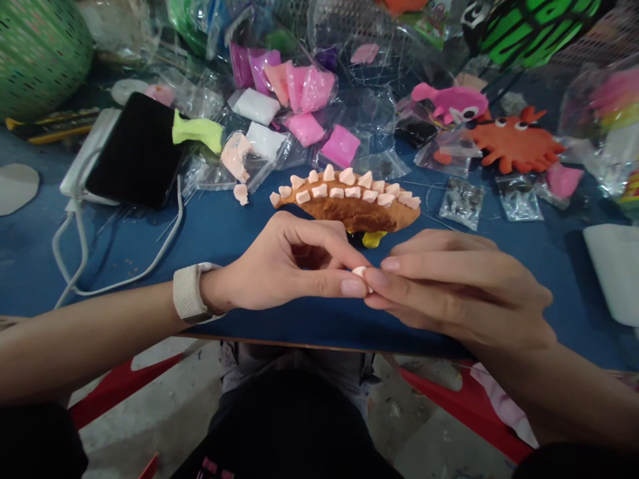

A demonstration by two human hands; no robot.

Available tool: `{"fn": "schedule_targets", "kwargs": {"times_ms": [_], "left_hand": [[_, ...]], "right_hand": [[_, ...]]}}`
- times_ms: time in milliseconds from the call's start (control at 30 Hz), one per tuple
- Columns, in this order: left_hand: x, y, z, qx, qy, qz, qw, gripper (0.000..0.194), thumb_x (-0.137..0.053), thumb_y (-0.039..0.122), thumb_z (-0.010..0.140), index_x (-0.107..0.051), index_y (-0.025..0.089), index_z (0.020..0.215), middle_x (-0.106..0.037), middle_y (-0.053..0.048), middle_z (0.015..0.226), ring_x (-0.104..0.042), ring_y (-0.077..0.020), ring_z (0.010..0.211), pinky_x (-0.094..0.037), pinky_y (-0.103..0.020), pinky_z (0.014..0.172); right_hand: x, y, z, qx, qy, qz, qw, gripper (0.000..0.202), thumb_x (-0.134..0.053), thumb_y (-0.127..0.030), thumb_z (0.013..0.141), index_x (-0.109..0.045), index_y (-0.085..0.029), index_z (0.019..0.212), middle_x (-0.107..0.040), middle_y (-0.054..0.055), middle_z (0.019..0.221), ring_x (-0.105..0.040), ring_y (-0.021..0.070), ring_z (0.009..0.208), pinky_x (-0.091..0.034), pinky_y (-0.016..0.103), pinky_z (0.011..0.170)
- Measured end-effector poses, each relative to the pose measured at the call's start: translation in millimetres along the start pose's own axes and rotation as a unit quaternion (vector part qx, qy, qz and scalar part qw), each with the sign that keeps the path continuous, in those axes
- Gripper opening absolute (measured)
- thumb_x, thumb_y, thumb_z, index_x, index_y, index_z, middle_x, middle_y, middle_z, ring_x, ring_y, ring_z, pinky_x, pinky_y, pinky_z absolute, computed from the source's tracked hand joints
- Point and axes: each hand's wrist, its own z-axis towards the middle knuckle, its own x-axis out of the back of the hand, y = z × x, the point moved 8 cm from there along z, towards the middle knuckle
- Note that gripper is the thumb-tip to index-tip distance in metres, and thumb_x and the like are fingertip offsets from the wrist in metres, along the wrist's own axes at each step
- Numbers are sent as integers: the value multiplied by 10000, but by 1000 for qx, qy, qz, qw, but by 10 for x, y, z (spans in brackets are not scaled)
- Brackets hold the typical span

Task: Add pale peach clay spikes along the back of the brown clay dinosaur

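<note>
And right at the grip, a small pale piece [360, 271] is pinched between the thumb and forefinger of the left hand [272, 266], while its other side is held by the closed fingertips of the right hand [464, 286]. It is held above the blue table [279, 326], close to the near edge and around the middle of that edge, and is not attached to anything else.

Just beyond the hands, a brown curved form [349, 216] is set down, its back already lined with two rows of pale nubs [347, 176], run almost from end to end! The rows look well advanced, in judgement; whether any gap is left to be filled cannot be told. Beneath it, a yellow part [373, 239] is partly hidden.

Farther out, a torn pale lump [234, 156] is left on clear plastic, with a small scrap [241, 193] dropped nearby, so not all the pale material is used up. Toward the left edge a dark phone [137, 150] is laid; toward the far right corner, an orange crab [516, 141] and a pink figure [452, 103] are placed, both given eyes.
</note>
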Motion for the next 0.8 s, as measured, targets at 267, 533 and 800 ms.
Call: {"fn": "schedule_targets", "kwargs": {"times_ms": [267, 533, 800], "left_hand": [[-13, 24, 10, -2, -5, -15, 1000, 266, -1080, 399, 798, -943, 203, 914, -777, -41, 722, -647, -94, 643, -530, -203, 588], [-23, 9, 0, 7, 1, -32, 999, 173, -1014, 340, 892, -942, 189, 938, -719, -20, 681, -617, -84, 626, -502, -188, 565], [-10, -60, -13, 41, 16, -64, 997, 168, -1053, 317, 835, -935, 204, 869, -701, -10, 696, -565, -74, 614, -451, -200, 544]], "right_hand": [[-30, 24, -29, -65, -14, 18, 998, 499, -904, -65, 941, -866, -451, 1255, -898, -79, 976, -859, 162, 742, -729, 263, 611], [-3, 15, -70, 13, 76, 0, 997, 407, -932, -108, 939, -880, -317, 1283, -893, -39, 964, -824, 137, 688, -718, 225, 589], [-41, 79, -176, 31, 131, -21, 991, 568, -986, -275, 927, -813, -312, 1466, -876, -12, 985, -785, 148, 648, -742, 286, 616]]}}
